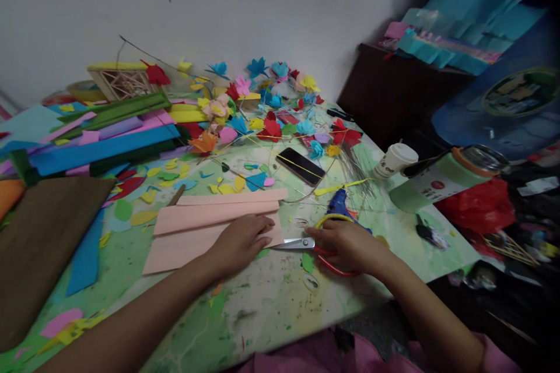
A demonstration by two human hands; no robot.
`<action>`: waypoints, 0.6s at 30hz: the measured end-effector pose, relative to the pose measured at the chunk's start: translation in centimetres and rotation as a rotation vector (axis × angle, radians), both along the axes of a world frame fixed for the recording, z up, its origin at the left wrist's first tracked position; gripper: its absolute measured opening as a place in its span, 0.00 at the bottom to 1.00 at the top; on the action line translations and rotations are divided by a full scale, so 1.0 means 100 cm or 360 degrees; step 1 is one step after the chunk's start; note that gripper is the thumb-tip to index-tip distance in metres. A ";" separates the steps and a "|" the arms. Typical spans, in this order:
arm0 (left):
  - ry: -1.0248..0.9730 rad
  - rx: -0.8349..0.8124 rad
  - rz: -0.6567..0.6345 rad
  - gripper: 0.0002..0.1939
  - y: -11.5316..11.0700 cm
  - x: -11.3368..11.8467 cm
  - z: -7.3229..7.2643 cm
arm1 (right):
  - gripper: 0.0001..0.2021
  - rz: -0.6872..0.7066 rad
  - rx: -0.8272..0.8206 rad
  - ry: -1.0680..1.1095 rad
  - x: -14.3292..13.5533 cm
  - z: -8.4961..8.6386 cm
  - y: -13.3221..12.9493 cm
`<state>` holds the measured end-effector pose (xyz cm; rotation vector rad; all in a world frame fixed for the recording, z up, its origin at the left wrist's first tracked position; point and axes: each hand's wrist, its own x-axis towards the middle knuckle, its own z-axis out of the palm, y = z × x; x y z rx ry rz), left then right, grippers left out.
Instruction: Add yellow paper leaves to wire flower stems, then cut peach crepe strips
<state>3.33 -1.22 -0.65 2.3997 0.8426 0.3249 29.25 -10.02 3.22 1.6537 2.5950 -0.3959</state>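
Pale pink crepe paper [188, 242], folded in long strips, lies on the table in front of me. My left hand [245, 245] rests over its right part, thumb and fingers apart, pressing on it. In my right hand [350, 245] are scissors [301, 243] with a yellow and a red handle loop, my fingers wrapped around them. Their blades look nearly closed and point left, the tips at the paper's right edge by my left thumb. A blue glue gun [339, 203] lies just behind the scissors, partly hidden by them.
A phone [300, 166], paper flowers [270, 128] and thin wires [356, 169] lie behind the paper. Colourful crepe strips [105, 148] and brown paper [52, 245] fill the left. A paper cup [396, 160] and a tilted green bottle [446, 178] are at the right edge.
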 end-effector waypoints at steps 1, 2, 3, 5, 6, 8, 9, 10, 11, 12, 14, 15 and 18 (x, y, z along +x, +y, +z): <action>-0.0001 -0.0003 0.0002 0.13 0.000 0.000 0.000 | 0.25 0.0006 -0.0009 0.0006 0.000 0.000 0.000; 0.0001 -0.0007 0.0002 0.13 0.000 -0.001 -0.001 | 0.24 0.0006 -0.0016 0.0014 0.001 0.001 0.000; 0.0002 -0.0011 0.0002 0.13 0.000 -0.001 -0.002 | 0.24 0.0001 -0.0024 0.0021 0.001 0.001 0.000; 0.0005 -0.0011 0.0000 0.13 0.000 -0.001 -0.002 | 0.22 -0.0011 -0.0037 0.0040 0.001 0.001 0.000; 0.0007 -0.0008 0.0001 0.13 0.000 -0.001 -0.003 | 0.22 -0.0017 -0.0038 0.0050 0.001 0.002 0.000; 0.0022 -0.0001 0.0014 0.13 -0.001 0.000 -0.002 | 0.20 -0.0016 -0.0040 0.0060 0.001 0.001 0.000; 0.0037 0.0001 0.0020 0.13 -0.001 0.000 -0.001 | 0.20 -0.0011 -0.0034 0.0059 0.001 0.001 0.000; 0.0054 0.0001 0.0026 0.14 -0.001 0.000 0.001 | 0.20 -0.0007 -0.0025 0.0055 0.001 0.001 0.000; 0.0074 0.0002 0.0025 0.14 0.000 0.000 0.002 | 0.21 -0.0002 -0.0018 0.0050 0.001 0.000 0.000; 0.0095 0.0008 0.0009 0.15 0.001 -0.001 0.004 | 0.22 0.0002 -0.0009 0.0044 0.001 0.000 0.000; 0.0140 0.0062 -0.0077 0.17 0.006 -0.003 0.005 | 0.23 0.0010 -0.0001 0.0040 0.001 0.001 0.000; 0.0163 0.0119 -0.0135 0.18 0.009 -0.005 0.005 | 0.23 0.0017 0.0000 0.0039 0.000 0.001 0.001; 0.0210 0.0349 -0.0298 0.20 0.018 -0.008 -0.001 | 0.23 0.0025 0.0012 0.0043 -0.001 0.002 0.001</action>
